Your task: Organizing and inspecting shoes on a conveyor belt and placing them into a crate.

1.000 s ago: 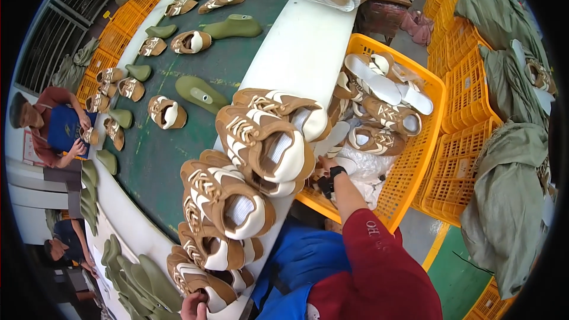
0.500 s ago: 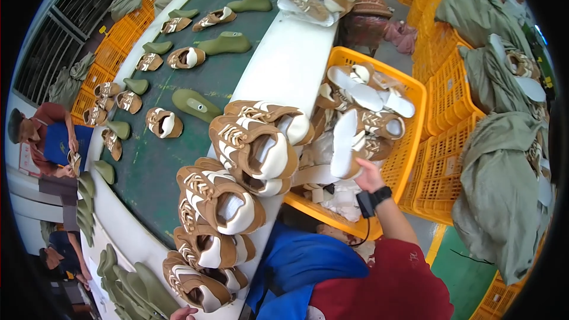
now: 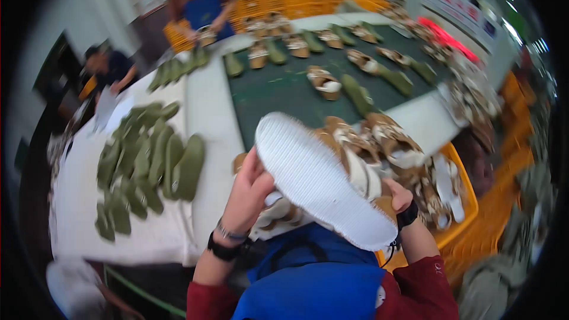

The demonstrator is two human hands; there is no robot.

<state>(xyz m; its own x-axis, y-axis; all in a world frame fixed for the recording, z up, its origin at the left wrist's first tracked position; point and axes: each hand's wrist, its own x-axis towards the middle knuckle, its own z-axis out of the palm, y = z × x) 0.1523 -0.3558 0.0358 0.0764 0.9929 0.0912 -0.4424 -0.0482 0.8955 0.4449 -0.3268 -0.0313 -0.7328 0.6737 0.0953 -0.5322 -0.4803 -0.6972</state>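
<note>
Both hands hold up a sandal (image 3: 323, 181) near the person's chest, its white ribbed sole turned toward the camera and its tan straps showing along the far edge. The left hand (image 3: 249, 192) is clamped on the left side of the sole, fingers curled over its rim. The right hand (image 3: 398, 198) grips the right end from behind, mostly hidden by the sole, a dark band on its wrist. Just behind the sandal, more tan-and-white sandals lie piled on the white bench (image 3: 204, 112), and some fill a yellow crate (image 3: 459, 225) to the right. On the left part of the bench lie rows of green insoles (image 3: 148, 160). Farther off, a dark green belt (image 3: 284, 89) carries single sandals and green insoles. At the far left, two other people (image 3: 204, 6) work at the bench.
</note>
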